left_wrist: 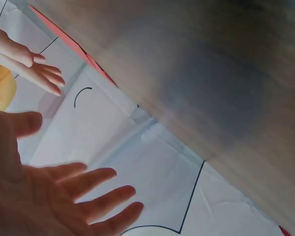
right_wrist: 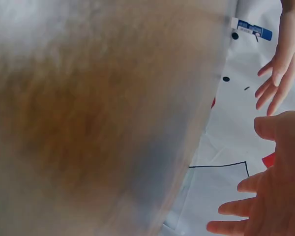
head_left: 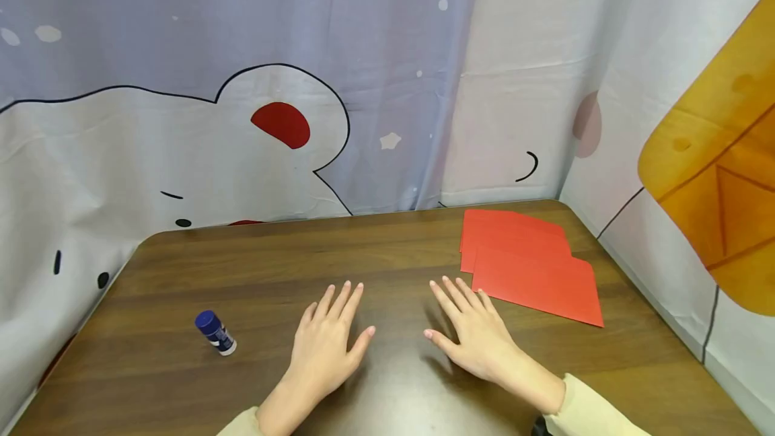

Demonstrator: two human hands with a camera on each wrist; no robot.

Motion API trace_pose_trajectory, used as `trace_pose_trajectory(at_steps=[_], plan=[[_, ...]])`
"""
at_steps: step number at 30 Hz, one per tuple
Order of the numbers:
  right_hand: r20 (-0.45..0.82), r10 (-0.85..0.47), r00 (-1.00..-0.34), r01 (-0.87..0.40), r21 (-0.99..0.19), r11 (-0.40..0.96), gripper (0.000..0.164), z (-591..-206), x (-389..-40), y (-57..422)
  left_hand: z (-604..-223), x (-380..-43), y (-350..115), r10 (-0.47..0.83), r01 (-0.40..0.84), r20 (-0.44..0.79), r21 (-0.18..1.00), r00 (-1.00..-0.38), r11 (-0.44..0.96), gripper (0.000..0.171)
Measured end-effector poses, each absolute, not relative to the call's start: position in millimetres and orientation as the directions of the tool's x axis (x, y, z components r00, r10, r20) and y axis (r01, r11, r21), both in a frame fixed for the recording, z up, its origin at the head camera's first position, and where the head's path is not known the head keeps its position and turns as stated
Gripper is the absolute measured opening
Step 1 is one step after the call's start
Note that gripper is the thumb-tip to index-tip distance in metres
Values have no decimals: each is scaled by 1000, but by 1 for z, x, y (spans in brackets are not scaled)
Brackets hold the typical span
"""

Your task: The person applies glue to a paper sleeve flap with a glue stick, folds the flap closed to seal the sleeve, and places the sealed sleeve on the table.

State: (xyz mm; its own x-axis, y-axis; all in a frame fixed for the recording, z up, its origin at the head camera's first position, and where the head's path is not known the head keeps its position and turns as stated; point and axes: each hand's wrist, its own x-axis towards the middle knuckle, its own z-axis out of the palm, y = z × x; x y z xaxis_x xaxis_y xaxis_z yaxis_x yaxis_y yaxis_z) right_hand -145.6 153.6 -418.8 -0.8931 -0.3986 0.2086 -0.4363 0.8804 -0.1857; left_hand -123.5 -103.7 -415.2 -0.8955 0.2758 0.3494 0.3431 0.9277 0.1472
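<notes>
My left hand (head_left: 325, 348) is held palm down over the middle of the table with its fingers straight and spread, holding nothing. To its left a glue stick (head_left: 216, 333) with a blue cap stands upright on the wood. My right hand (head_left: 475, 335), likewise spread and holding nothing, is palm down on the other side. Just beyond its fingertips lie several red paper sheets (head_left: 535, 284), overlapping one another near the table's right side. In the left wrist view the sheets (left_wrist: 73, 44) show edge-on, and the right wrist view has the glue stick (right_wrist: 253, 29) past the left hand.
The brown wooden table (head_left: 290, 254) has rounded far corners. Along its back and right edges hangs a printed curtain (head_left: 387, 86) with cartoon shapes, white, lilac and orange. Light-coloured sleeves (head_left: 596, 409) cover both forearms.
</notes>
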Motion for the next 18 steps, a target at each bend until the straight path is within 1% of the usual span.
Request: trace_pose_trajectory(at_steps=[5,8,13,18], plan=[[237,-371,-898,-422,-221,879,71,-415,-150,155,-412,-129,-99,258,381,469,189,-845,905,52],[269,-364,-892,-424,-214,880,66,-413,-153,157,-410,-132,-96,249,402,518,205,-818,892,44],[323,-357,-876,-432,-199,880,56,-409,-158,161,-405,-135,-90,230,398,538,219,-811,891,40],[357,-333,-873,-426,-222,877,46,-407,-162,167,-401,-135,-89,192,393,569,256,-800,883,40]])
